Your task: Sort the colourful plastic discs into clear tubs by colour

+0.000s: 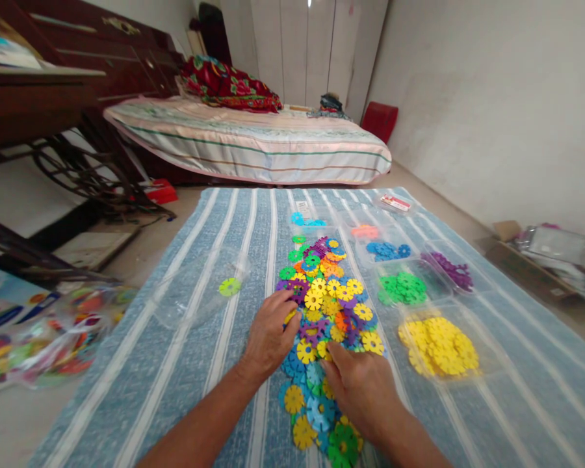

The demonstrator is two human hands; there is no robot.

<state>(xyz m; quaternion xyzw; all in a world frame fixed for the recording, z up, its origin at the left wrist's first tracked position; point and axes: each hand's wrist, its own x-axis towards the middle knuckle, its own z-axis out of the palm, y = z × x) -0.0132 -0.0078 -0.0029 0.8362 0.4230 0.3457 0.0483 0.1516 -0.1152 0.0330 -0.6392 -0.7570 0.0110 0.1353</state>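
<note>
A long heap of mixed flower-shaped plastic discs [318, 298] runs down the middle of the striped cloth. At the heap's left side, my left hand [272, 331] is closed, with a yellow flower-shaped disc [290, 316] between thumb and fingers. My right hand [363, 385] reaches in from the right, pinching another yellow flower-shaped disc [323, 350] over the heap. To the right stand clear boxes of sorted discs: yellow [441, 346], green [403, 287], purple [452, 270] and blue [388, 251]. Farther back are boxes with orange [364, 231] and light blue discs [308, 222].
A clear lid or tray [199, 296] with one lime disc [229, 286] lies left of the heap. A small clear box [394, 203] sits at the far right corner. Beyond the table is a bed [273, 146]; bags of colourful pieces [53, 348] lie on the floor at left.
</note>
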